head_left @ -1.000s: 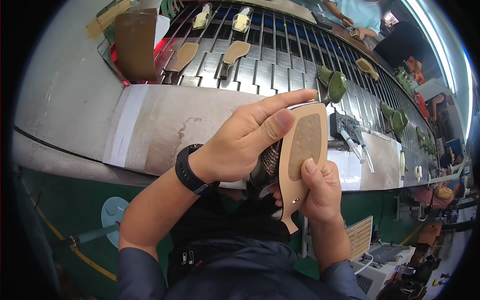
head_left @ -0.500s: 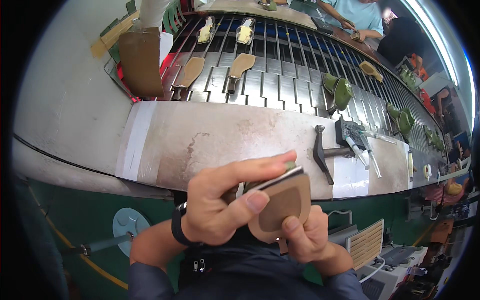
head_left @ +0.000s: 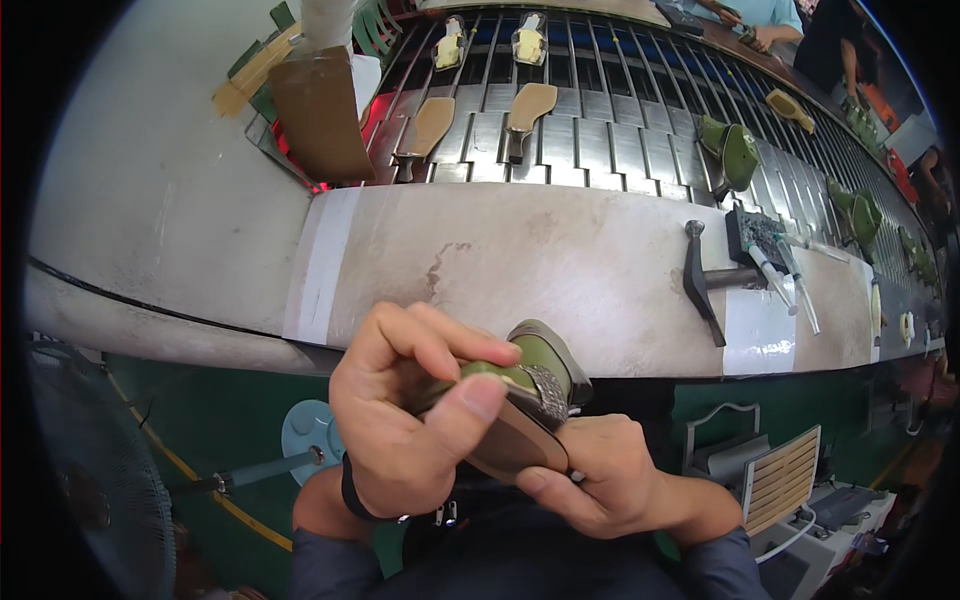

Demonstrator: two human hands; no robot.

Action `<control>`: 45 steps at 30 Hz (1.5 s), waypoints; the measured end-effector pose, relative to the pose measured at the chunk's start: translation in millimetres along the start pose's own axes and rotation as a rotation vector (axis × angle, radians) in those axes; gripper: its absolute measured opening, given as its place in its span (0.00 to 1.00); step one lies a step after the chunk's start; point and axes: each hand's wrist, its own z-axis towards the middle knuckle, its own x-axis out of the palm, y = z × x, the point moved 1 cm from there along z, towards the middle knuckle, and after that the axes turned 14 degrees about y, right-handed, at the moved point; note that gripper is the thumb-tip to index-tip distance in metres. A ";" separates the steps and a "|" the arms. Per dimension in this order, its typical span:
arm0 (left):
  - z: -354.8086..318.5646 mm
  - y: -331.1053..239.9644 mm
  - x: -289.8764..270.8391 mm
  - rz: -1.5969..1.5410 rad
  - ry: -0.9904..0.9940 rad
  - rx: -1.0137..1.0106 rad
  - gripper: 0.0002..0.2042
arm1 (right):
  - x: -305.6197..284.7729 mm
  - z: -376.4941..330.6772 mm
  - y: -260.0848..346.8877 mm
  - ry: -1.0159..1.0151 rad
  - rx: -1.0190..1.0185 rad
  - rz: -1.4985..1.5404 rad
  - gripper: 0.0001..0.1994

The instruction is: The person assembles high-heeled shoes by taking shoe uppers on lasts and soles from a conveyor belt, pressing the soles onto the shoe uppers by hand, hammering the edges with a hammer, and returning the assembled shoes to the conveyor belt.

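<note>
A green shoe (head_left: 545,352) with a tan sole and a dark, glittery strap is held between my two hands in front of the workbench edge. My left hand (head_left: 392,415) is closed on one end of it, thumb and bent fingers pinching the green upper. My right hand (head_left: 612,478) grips the sole side from the right, thumb on the sole's edge and fingers curled. The shoe is tilted, its rounded green end pointing away from me. My palms and fingers hide part of it.
Across the pale workbench (head_left: 500,260) lie a hammer (head_left: 700,285), a dark box (head_left: 755,238) and several syringes (head_left: 785,280). Behind runs a metal slatted conveyor (head_left: 600,150) carrying tan soles (head_left: 530,105) and green shoes (head_left: 740,158). A co-worker's hand (head_left: 765,38) shows at the far side.
The shoe has been turned, from its broad tan sole facing up to its green upper and strap showing. Both hands have changed their hold. The bench has shifted rightward and slightly up in view.
</note>
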 end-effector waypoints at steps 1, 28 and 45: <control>-0.1 1.7 -3.2 0.001 -0.050 0.030 0.10 | -0.4 1.4 -1.1 -0.009 -0.001 0.011 0.07; -16.6 120.3 -42.5 0.693 0.286 0.155 0.21 | -52.8 20.9 -79.1 0.226 0.049 -0.919 0.09; 101.0 103.0 -17.4 0.901 0.333 0.074 0.16 | -85.1 9.7 -69.0 0.080 0.265 -1.197 0.10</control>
